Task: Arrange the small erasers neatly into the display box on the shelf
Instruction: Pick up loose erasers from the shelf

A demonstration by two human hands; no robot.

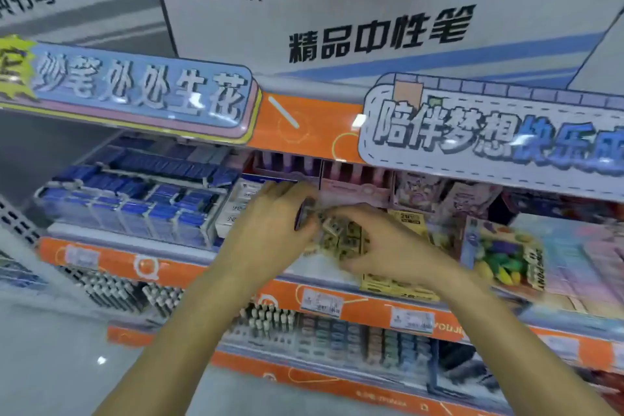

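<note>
fingers [341, 213] of the right hand [388, 246] curl over small erasers [341, 236] in the yellow display box [398, 284] on the shelf [358, 307], left hand [270, 223] pinching a dark eraser [304, 213], below a carton [337, 10] printed "m&g".

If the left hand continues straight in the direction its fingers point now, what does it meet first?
Probably the pink display box at the back of the shelf: the left hand points up and slightly right toward it. Depth is unclear in this blurred view, so the small erasers may come first.
</note>
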